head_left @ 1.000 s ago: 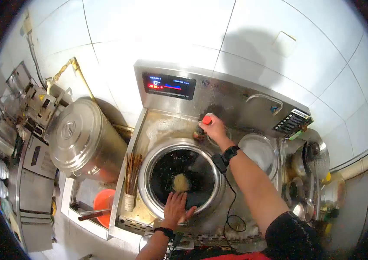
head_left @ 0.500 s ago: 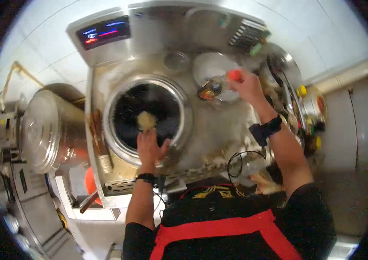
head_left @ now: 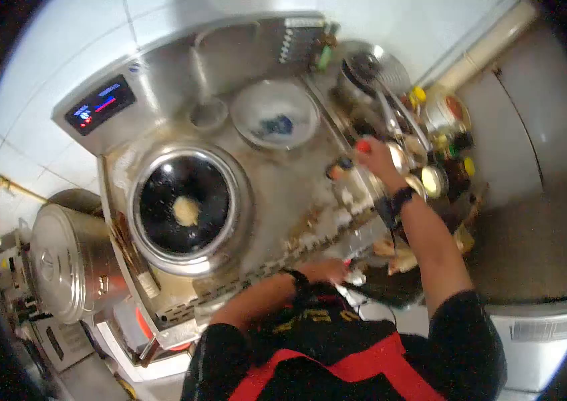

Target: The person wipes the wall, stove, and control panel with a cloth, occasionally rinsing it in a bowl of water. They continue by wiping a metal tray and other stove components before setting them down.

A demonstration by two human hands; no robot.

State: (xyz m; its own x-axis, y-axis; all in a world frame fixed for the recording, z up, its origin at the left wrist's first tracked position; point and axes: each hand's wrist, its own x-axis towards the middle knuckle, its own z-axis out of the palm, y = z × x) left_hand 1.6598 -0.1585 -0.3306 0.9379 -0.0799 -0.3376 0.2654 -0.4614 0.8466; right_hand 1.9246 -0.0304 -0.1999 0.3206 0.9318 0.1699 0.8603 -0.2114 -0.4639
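Observation:
My right hand [head_left: 378,162] is closed around the red top [head_left: 363,146] of a bottle, over the right side of the steel counter. The dark bottle body with an orange label [head_left: 338,170] shows beside my fingers, partly blurred. My left hand [head_left: 327,271] is low at the counter's front edge, close to my apron, its fingers pointing right and smeared by motion. On the left, a round pan with dark liquid [head_left: 193,167] holds a pale yellowish lump [head_left: 185,211] in its middle.
A bowl [head_left: 275,100] and a small round dish [head_left: 208,113] stand at the back. Pots and ladles [head_left: 373,70] crowd the right, beside jars and bottles [head_left: 447,110]. A large lidded pot [head_left: 59,260] is left of the counter. A lit control panel [head_left: 103,105] sits behind the pan.
My left hand has left the pan and moved right to the counter's front edge. My right hand has carried the bottle away from the bowl, toward the jars. The view has swung right.

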